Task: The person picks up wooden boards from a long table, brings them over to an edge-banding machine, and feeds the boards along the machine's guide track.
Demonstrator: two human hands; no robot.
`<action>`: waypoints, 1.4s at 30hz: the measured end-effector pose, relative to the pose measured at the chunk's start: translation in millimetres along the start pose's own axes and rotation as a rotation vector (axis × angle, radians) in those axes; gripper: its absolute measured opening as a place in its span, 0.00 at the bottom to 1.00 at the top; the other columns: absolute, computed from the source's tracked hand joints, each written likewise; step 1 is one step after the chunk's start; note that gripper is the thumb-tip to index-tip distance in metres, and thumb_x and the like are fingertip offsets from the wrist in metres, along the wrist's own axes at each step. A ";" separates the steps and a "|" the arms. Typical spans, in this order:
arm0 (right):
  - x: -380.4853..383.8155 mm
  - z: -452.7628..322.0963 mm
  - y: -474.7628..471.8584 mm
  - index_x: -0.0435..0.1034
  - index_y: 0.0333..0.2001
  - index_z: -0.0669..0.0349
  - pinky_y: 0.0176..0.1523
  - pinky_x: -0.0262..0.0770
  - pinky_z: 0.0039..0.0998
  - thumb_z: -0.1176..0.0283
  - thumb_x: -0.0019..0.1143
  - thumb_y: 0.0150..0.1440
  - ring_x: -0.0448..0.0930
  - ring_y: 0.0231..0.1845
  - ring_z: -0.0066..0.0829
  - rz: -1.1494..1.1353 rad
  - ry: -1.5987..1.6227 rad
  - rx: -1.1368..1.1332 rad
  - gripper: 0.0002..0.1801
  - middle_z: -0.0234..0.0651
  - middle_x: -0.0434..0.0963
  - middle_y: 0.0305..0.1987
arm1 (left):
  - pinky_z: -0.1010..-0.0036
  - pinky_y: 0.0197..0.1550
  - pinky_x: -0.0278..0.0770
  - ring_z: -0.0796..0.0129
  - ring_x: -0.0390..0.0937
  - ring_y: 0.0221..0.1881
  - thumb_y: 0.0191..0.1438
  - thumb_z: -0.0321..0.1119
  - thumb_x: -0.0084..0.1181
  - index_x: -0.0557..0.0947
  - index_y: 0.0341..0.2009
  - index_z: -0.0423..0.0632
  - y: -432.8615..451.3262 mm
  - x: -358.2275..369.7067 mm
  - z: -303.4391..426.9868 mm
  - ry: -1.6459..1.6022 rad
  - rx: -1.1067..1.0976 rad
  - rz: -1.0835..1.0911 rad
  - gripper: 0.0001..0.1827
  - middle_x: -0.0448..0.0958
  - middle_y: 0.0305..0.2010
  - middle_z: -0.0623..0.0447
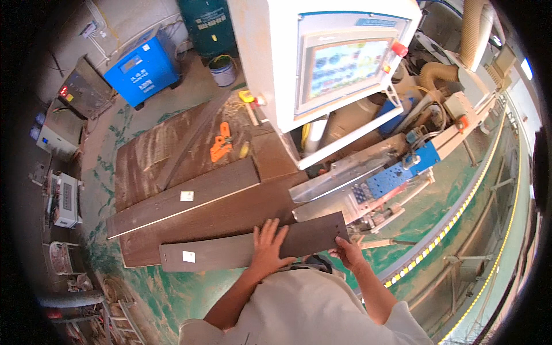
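A dark brown wood panel (pixel 215 253) with a white label and small holes near its ends lies across in front of me, over the near edge of a brown board surface. My left hand (pixel 269 246) rests on its face with fingers spread. At the right end, beside the holes, my right hand (pixel 347 253) grips the panel's edge, thumb on top. Beyond it lies a second dark panel (pixel 215 196) with a pale edge and a white label. An orange plastic clamp-like tool (pixel 221 144) lies on the boards farther back.
A white machine cabinet with a screen (pixel 349 64) and a red button (pixel 399 49) stands ahead. To the right are a metal machine bed with a blue perforated plate (pixel 390 177) and a yellow-marked rail (pixel 448 228). A blue unit (pixel 142 71) and a bucket (pixel 222 71) stand at back left.
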State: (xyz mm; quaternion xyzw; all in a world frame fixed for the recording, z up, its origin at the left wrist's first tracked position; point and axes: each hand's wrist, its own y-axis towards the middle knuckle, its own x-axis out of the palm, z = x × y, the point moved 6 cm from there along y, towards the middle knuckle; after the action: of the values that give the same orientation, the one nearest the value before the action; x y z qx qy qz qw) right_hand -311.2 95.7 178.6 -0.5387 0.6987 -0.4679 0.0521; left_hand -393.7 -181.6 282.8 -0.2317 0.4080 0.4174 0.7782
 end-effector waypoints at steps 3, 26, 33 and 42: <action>-70.5 -10.3 13.7 0.72 0.48 0.61 0.41 0.84 0.31 0.59 0.56 0.67 0.85 0.37 0.33 0.170 0.107 -0.122 0.16 0.38 0.84 0.40 | 0.37 0.76 0.35 0.44 0.43 0.79 0.39 0.60 0.75 0.65 0.71 0.49 -15.4 -14.8 -17.1 0.061 -0.031 -0.010 0.58 0.48 0.79 0.40; -17.1 -47.8 9.3 0.30 0.79 0.48 0.35 0.82 0.30 0.76 0.52 0.65 0.82 0.29 0.30 0.265 0.106 -0.444 0.49 0.44 0.82 0.40 | 0.39 0.75 0.45 0.42 0.53 0.75 0.31 0.39 0.80 0.63 0.71 0.54 -30.6 -21.4 -52.7 0.240 -0.164 -0.132 0.60 0.56 0.74 0.41; -6.8 -67.1 30.1 0.25 0.79 0.46 0.25 0.78 0.30 0.76 0.53 0.65 0.79 0.21 0.28 0.342 -0.079 -0.420 0.52 0.43 0.81 0.31 | 0.39 0.76 0.44 0.42 0.51 0.76 0.31 0.39 0.80 0.63 0.71 0.53 -18.8 -15.5 -52.0 0.204 -0.165 -0.085 0.60 0.54 0.76 0.42; -10.2 -62.5 36.4 0.25 0.78 0.48 0.22 0.76 0.29 0.77 0.55 0.65 0.79 0.19 0.28 0.358 -0.145 -0.469 0.53 0.43 0.81 0.28 | 0.46 0.76 0.49 0.43 0.51 0.77 0.36 0.45 0.80 0.63 0.72 0.48 -60.3 -36.9 -71.1 0.140 -0.291 0.045 0.59 0.54 0.77 0.40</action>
State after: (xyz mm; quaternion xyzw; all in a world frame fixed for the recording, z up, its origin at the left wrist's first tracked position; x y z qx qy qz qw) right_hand -368.7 140.5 183.1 -0.4363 0.8660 -0.2375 0.0577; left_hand -386.3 -281.3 274.8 -0.3613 0.4017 0.4723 0.6964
